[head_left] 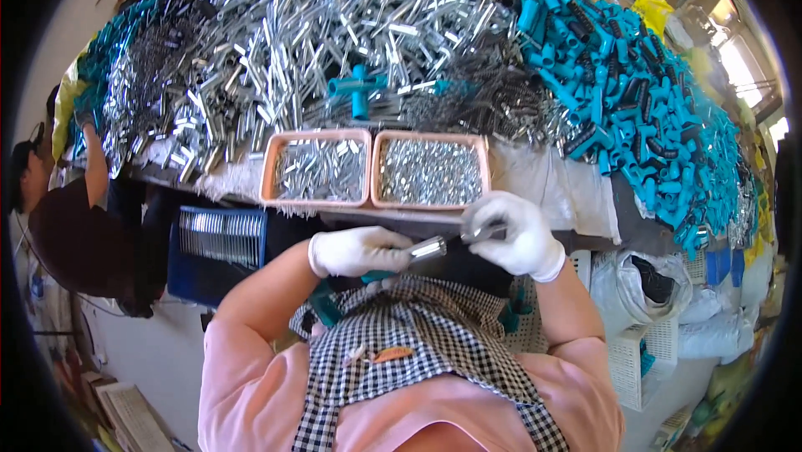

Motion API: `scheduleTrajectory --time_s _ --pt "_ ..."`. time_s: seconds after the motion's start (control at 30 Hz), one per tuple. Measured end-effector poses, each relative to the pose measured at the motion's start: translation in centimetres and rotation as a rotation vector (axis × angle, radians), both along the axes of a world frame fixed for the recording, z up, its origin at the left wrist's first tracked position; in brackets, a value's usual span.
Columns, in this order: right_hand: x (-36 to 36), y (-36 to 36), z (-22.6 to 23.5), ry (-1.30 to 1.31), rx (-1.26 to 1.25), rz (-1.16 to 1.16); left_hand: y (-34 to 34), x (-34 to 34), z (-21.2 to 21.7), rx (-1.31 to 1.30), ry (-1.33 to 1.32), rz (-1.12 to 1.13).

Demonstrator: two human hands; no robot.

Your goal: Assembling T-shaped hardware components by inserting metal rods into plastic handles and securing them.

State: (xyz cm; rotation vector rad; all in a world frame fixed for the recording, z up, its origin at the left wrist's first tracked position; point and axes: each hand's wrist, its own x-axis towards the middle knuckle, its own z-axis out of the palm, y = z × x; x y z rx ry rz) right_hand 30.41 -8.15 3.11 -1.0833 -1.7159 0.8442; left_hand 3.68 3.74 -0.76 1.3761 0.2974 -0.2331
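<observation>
My left hand [355, 253], in a white glove, is closed around a shiny metal tube [428, 249] whose free end points right. A teal plastic part [378, 276] shows under those fingers; whether it is joined to the tube I cannot tell. My right hand [525, 239], also gloved in white, is pinched on a small grey piece [479, 223], too blurred to name, just right of the tube's end. Beyond the hands two pink trays stand side by side: the left tray [266, 170] holds small metal pins, the right tray [486, 170] small shiny metal pieces.
Loose metal tubes [292, 43] heap across the table, dark springs [497, 88] to their right. Teal plastic handles [635, 101] pile at the far right. A blue crate [177, 264] with metal parts stands at left. Another person [75, 226] reaches toward the pile's left end.
</observation>
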Motion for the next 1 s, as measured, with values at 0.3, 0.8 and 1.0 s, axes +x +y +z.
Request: scheduleTrajectory --time_s 0.3,0.8,1.0 --pt "-3.9 -1.2 -0.4 -0.427 0.134 0.054 -3.9 -1.5 1.2 1.026 -0.108 0.110" --pt "-5.1 -2.6 -3.4 -0.204 -0.569 -0.054 -5.0 -3.2 0.1 1.350 -0.075 0.188" --pt "-5.7 -2.4 -1.3 -0.559 0.094 -0.069 -5.2 -3.7 -0.6 1.236 -0.064 0.203"
